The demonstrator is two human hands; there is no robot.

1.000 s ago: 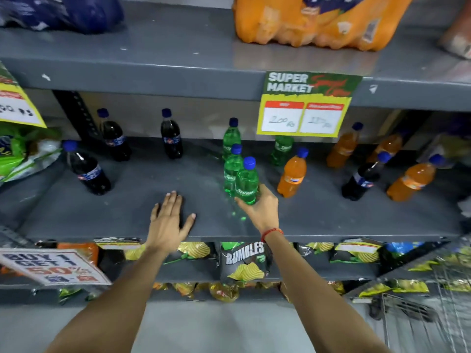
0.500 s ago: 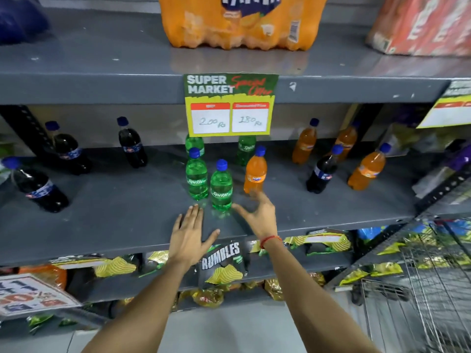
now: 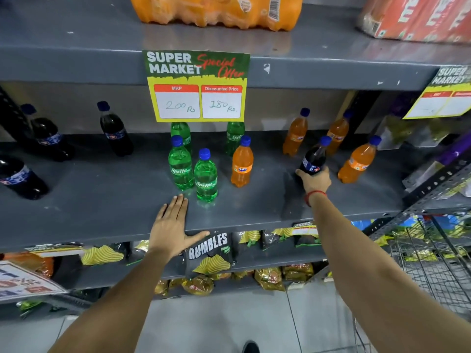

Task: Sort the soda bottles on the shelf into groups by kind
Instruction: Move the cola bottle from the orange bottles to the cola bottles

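My right hand (image 3: 314, 180) grips the base of a dark cola bottle (image 3: 315, 157) standing among three orange bottles (image 3: 358, 161) at the right of the grey shelf (image 3: 102, 207). My left hand (image 3: 170, 226) lies flat and open on the shelf's front edge, just below the green Sprite bottles (image 3: 206, 175). Several green bottles cluster in the middle, two half hidden behind the price sign. One orange Fanta bottle (image 3: 242, 163) stands beside them. Three more dark cola bottles (image 3: 115, 129) stand at the left.
A yellow-green price sign (image 3: 197, 85) hangs from the shelf above. Packs of orange soda (image 3: 216, 11) sit on the top shelf. Chip bags (image 3: 211, 253) fill the shelf below. A wire cart (image 3: 433, 263) stands at the lower right.
My right hand let go of the front green bottle, moved right and closed on the dark cola bottle among the orange ones. My view shifted right. The left hand stays flat on the shelf.
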